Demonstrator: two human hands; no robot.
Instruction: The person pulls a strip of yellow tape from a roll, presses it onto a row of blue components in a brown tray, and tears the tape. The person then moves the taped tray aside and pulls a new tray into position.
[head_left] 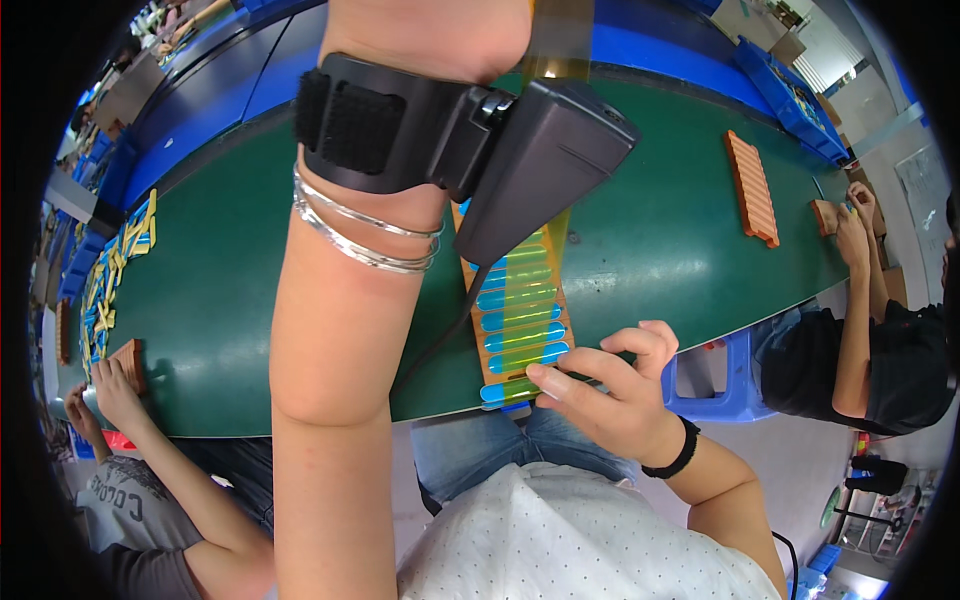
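Observation:
My left arm reaches up across the middle of the view, wearing a black strap with a dark box-shaped device and silver bangles. Only the base of my left hand [430, 35] shows at the top edge; its fingers are out of sight. A see-through yellow tape strip [527, 300] runs down beside it, over a row of blue rounded pieces [495, 322] on an orange ribbed rack [567, 322]. My right hand [620, 390] pinches the strip's near end between thumb and forefinger, by the lowest blue piece. Its other fingers are bent and lifted.
Another orange rack [752, 190] lies on the green table [650, 250] at right, near a co-worker's hands [855, 225]. At left, blue and yellow pieces [115, 270] lie heaped near another person's hand [118, 395]. A blue bin [795, 105] stands far right.

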